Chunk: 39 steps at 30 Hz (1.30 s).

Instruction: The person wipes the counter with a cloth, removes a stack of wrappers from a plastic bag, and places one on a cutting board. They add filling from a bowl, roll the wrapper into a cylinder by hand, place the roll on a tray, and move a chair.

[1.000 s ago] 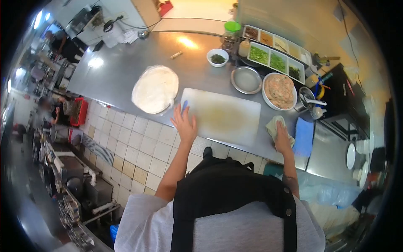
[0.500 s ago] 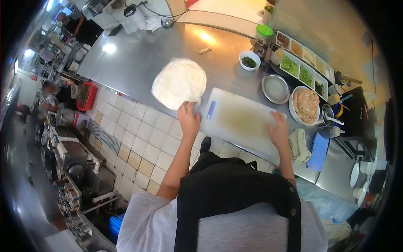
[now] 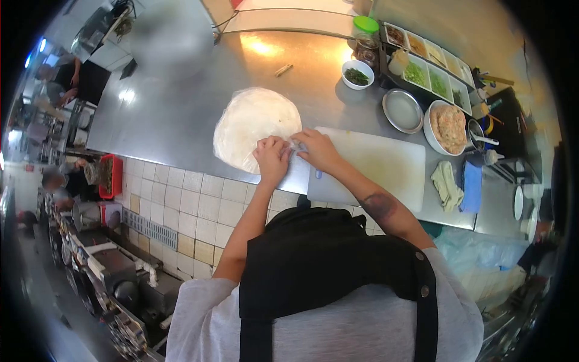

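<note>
A round white stack of what look like thin dough sheets lies in a clear plastic bag (image 3: 256, 120) on the steel counter. My left hand (image 3: 272, 160) rests at the bag's lower right edge, its fingers curled onto the plastic. Close beside it, my right hand (image 3: 316, 151) pinches the bag's gathered end. The right forearm reaches across the white cutting board (image 3: 374, 163), which has a blue handle slot partly hidden beneath that arm.
At the right stand a bowl of pinkish filling (image 3: 447, 128), a metal dish (image 3: 403, 111), a bowl of chopped greens (image 3: 357, 75) and a topping rack (image 3: 431, 75). A pale cloth (image 3: 447, 186) lies beside a blue cloth (image 3: 471, 186). Other people work at the far left.
My right hand has left the cutting board's right side and moved left to the bag's end. The left hand has shifted slightly and now curls on the bag.
</note>
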Each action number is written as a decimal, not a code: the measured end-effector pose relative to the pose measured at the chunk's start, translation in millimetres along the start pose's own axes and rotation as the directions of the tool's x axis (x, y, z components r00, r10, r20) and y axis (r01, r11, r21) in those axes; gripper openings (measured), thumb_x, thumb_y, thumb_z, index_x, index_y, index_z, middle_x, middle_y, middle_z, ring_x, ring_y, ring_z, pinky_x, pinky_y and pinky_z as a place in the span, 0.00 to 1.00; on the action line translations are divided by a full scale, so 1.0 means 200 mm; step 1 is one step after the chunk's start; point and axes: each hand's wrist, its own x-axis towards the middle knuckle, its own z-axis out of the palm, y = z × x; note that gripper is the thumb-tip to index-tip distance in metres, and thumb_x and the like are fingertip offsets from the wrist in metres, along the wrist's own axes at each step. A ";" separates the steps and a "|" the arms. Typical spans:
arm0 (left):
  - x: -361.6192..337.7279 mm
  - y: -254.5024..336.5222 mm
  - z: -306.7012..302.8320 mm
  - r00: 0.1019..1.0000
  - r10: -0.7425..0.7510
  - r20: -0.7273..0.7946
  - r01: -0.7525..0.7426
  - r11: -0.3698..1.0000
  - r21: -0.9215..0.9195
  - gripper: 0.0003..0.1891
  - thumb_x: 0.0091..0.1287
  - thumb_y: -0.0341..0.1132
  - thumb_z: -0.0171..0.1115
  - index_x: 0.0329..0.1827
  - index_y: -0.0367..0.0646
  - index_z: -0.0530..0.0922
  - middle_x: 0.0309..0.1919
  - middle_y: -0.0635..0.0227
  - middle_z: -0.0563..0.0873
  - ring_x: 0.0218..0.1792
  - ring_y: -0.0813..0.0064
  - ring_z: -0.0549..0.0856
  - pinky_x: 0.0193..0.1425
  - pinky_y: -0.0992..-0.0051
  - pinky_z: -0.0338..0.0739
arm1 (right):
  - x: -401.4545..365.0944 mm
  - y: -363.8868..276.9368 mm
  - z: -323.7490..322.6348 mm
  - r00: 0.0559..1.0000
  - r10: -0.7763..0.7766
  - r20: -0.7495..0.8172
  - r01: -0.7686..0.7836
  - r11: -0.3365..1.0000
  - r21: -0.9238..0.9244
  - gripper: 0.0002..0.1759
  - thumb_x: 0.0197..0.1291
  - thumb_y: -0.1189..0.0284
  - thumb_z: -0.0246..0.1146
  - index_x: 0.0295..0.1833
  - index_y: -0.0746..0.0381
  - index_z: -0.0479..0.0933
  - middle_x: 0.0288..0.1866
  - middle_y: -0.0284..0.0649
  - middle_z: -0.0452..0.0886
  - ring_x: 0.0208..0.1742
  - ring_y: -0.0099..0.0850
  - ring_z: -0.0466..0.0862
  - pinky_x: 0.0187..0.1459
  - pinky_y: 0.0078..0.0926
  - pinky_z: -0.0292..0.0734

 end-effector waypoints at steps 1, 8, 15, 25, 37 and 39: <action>0.01 -0.03 0.01 1.000 -0.024 0.018 0.025 0.998 -0.052 0.05 0.56 0.32 0.66 0.35 0.47 0.82 0.41 0.73 0.80 0.51 0.63 0.73 0.54 0.59 0.60 | 0.03 0.01 0.02 1.000 0.013 -0.016 -0.013 0.999 -0.030 0.12 0.51 0.68 0.68 0.43 0.57 0.81 0.42 0.39 0.81 0.46 0.41 0.81 0.44 0.35 0.76; 0.06 -0.10 -0.02 0.983 -0.056 0.174 0.076 0.991 -0.110 0.04 0.60 0.35 0.65 0.33 0.46 0.82 0.40 0.72 0.80 0.47 0.62 0.74 0.53 0.61 0.62 | 0.16 0.11 0.03 0.982 0.131 0.133 -0.154 0.971 0.184 0.09 0.53 0.64 0.67 0.32 0.59 0.84 0.31 0.42 0.85 0.35 0.39 0.85 0.38 0.37 0.77; 0.00 -0.01 -0.04 0.991 0.070 -0.110 -0.081 0.992 -0.092 0.15 0.53 0.34 0.70 0.43 0.47 0.79 0.43 0.69 0.82 0.47 0.61 0.76 0.52 0.61 0.64 | 0.22 0.08 0.06 0.947 0.254 0.198 -0.293 0.934 0.204 0.12 0.54 0.63 0.65 0.29 0.62 0.83 0.29 0.48 0.84 0.32 0.44 0.84 0.38 0.40 0.78; 0.11 -0.06 -0.05 0.989 -0.149 0.021 0.149 0.941 -0.303 0.08 0.57 0.33 0.69 0.32 0.37 0.83 0.26 0.64 0.84 0.30 0.70 0.81 0.32 0.70 0.72 | 0.22 0.02 0.02 0.985 0.097 0.145 -0.159 0.840 0.518 0.08 0.54 0.75 0.64 0.40 0.63 0.84 0.33 0.45 0.84 0.33 0.34 0.83 0.39 0.30 0.77; 0.08 -0.16 -0.04 0.990 -0.134 0.042 0.140 0.927 -0.349 0.06 0.60 0.29 0.67 0.37 0.35 0.82 0.30 0.63 0.83 0.31 0.75 0.80 0.34 0.75 0.73 | 0.15 -0.07 0.02 0.999 0.027 -0.048 -0.028 0.999 -0.027 0.08 0.53 0.65 0.66 0.36 0.56 0.83 0.38 0.39 0.80 0.47 0.40 0.78 0.46 0.44 0.70; 0.09 -0.03 -0.11 0.991 -0.025 -0.128 -0.010 0.965 -0.263 0.07 0.57 0.28 0.67 0.38 0.36 0.81 0.33 0.61 0.82 0.36 0.69 0.80 0.38 0.72 0.74 | 0.15 -0.08 0.03 0.998 0.019 -0.053 -0.022 0.998 -0.059 0.07 0.54 0.64 0.65 0.34 0.55 0.82 0.38 0.38 0.80 0.47 0.38 0.77 0.45 0.44 0.69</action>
